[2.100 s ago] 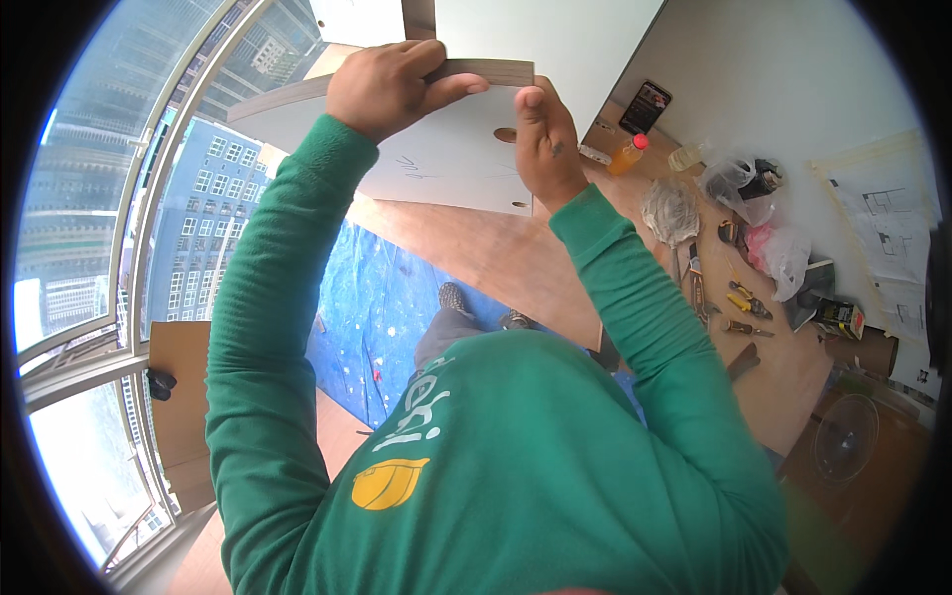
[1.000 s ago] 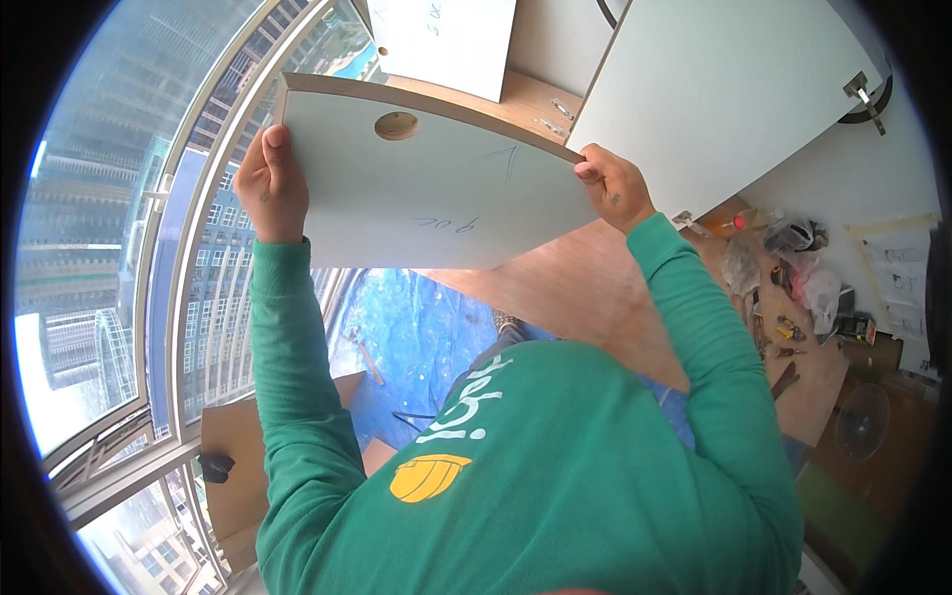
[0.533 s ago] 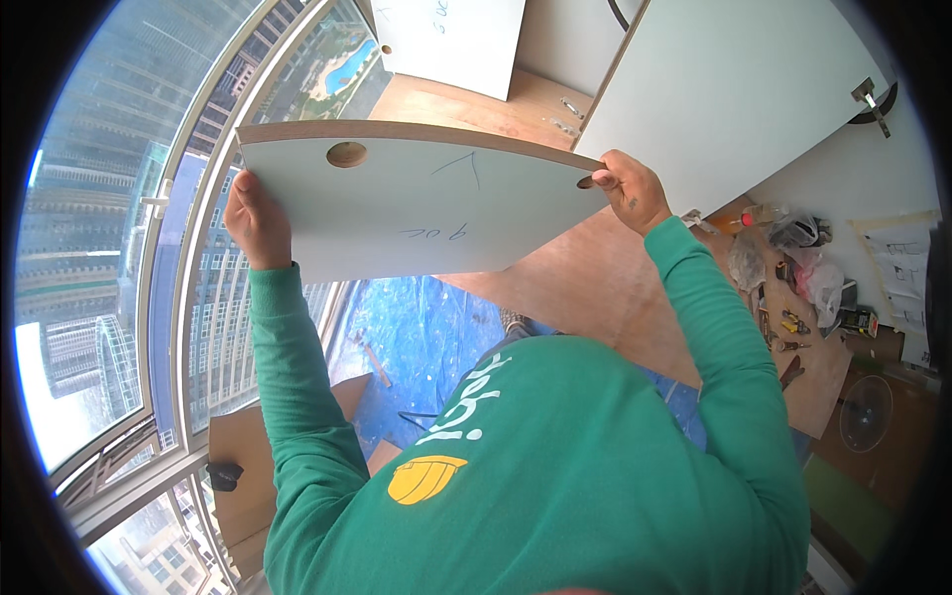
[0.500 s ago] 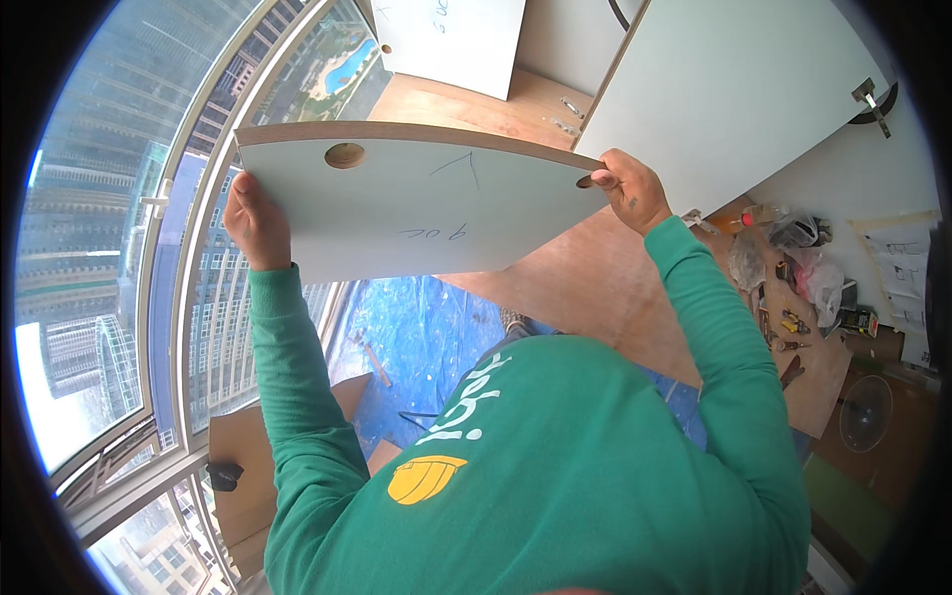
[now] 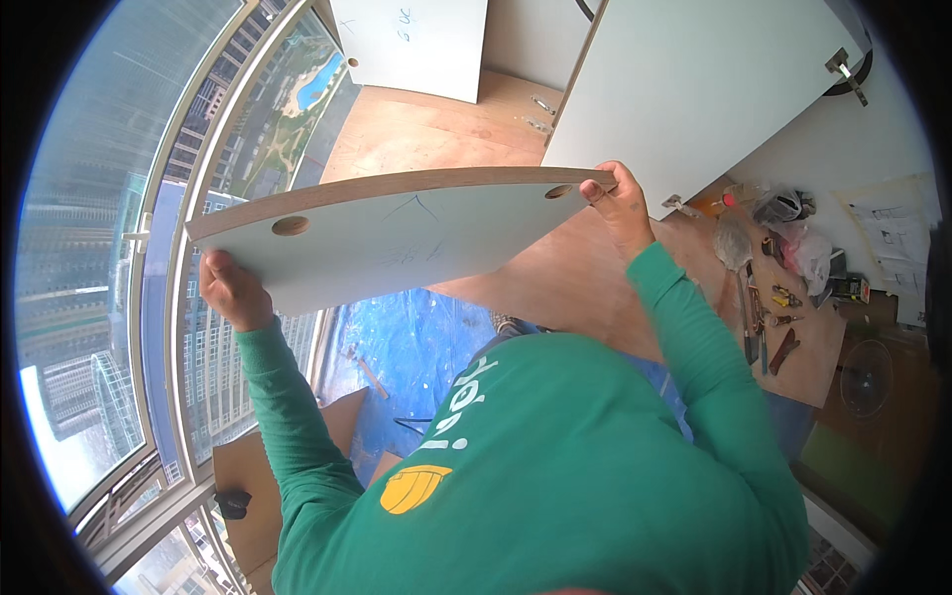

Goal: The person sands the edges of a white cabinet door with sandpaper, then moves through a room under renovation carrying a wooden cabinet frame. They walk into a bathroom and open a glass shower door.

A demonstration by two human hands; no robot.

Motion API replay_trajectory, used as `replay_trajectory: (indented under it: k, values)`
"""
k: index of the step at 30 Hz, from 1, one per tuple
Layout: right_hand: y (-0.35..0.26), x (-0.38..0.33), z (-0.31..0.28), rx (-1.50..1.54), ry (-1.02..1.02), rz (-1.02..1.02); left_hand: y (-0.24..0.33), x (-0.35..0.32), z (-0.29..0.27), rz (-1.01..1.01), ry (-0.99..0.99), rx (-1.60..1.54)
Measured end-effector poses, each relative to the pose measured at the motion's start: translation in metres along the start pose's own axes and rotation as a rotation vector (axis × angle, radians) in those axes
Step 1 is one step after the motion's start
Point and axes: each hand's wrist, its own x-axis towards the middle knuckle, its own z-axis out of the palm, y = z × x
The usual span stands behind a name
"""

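A white cabinet door panel (image 5: pixel 397 243) with a wood-coloured edge is held up in front of me. Two round hinge holes and pen marks show on its face. My left hand (image 5: pixel 234 290) grips its left end, thumb on the white face. At the opposite end, my right hand (image 5: pixel 623 206) is closed on the corner beside the right hinge hole, its thumb over the edge. Most of the fingers behind the panel are hidden.
Windows (image 5: pixel 89 248) line the left side. Beyond the panel stand a white door (image 5: pixel 684 89) with hinges and another marked panel (image 5: pixel 416 45). Hand tools (image 5: pixel 783 297) and plastic bags lie on a board at right. Blue sheeting (image 5: pixel 397 337) covers the floor; cardboard (image 5: pixel 248 486) leans at lower left.
The panel has tipped so its wooden edge shows wider, and its left end has dropped toward me. Both hands moved with it, lower and slightly left in view, still gripping.
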Motion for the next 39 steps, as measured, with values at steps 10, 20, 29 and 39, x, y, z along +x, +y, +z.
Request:
replay_trajectory:
  k: [10, 20, 29, 39]
  values:
    - [-0.009, -0.063, -0.106, 0.579, 0.354, -0.109, 0.008, -0.134, 0.104, -0.244, -0.142, -0.171]
    - [-0.003, -0.095, -0.174, 0.645, 0.607, -0.159, -0.038, -0.206, 0.138, -0.301, -0.598, -0.153]
    - [0.028, -0.104, -0.177, 0.551, 0.693, -0.157, -0.005, -0.205, 0.153, -0.316, -0.427, -0.358]
    - [0.026, -0.136, -0.173, 0.155, 0.603, -0.246, 0.157, -0.136, 0.185, 0.369, -0.781, 0.152]
